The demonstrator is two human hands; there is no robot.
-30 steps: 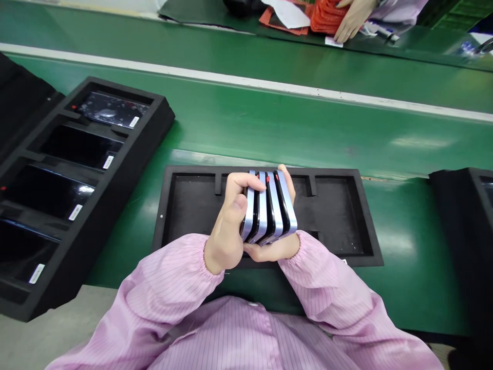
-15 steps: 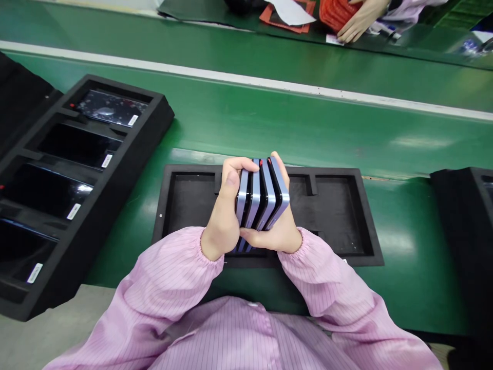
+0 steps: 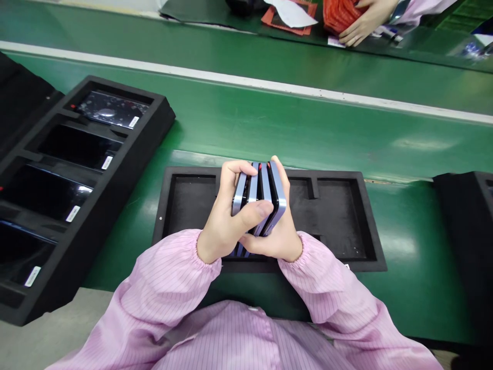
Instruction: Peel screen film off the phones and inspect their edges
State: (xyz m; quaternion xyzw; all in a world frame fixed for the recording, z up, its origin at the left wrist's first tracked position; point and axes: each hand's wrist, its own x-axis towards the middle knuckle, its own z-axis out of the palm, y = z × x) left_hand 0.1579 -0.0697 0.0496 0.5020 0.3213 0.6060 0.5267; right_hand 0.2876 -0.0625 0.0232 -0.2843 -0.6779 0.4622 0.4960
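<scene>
Several blue-edged phones (image 3: 264,191) stand on edge side by side, held between my two hands above a black foam tray (image 3: 341,174). My left hand (image 3: 227,218) grips the stack from the left, its thumb lying across the near edges and a finger bent over the far end. On the right side, my right hand (image 3: 283,226) wraps the stack, with its thumb under the near end. Small red marks show between the phones at the far end. The tray's recesses at left and right hold nothing; its middle is partly hidden by my hands.
At left, a black foam tray (image 3: 134,149) holds several dark-screened phones (image 3: 77,146) with white labels. Another black foam block (image 3: 462,221) stands at the right edge. Beyond the white strip (image 3: 246,81), a person's hand (image 3: 365,25) rests on red material (image 3: 339,18).
My left thumb has moved from the left side of the stack across its near edges. The phones have shifted slightly in my hands. The other person's hand has barely moved.
</scene>
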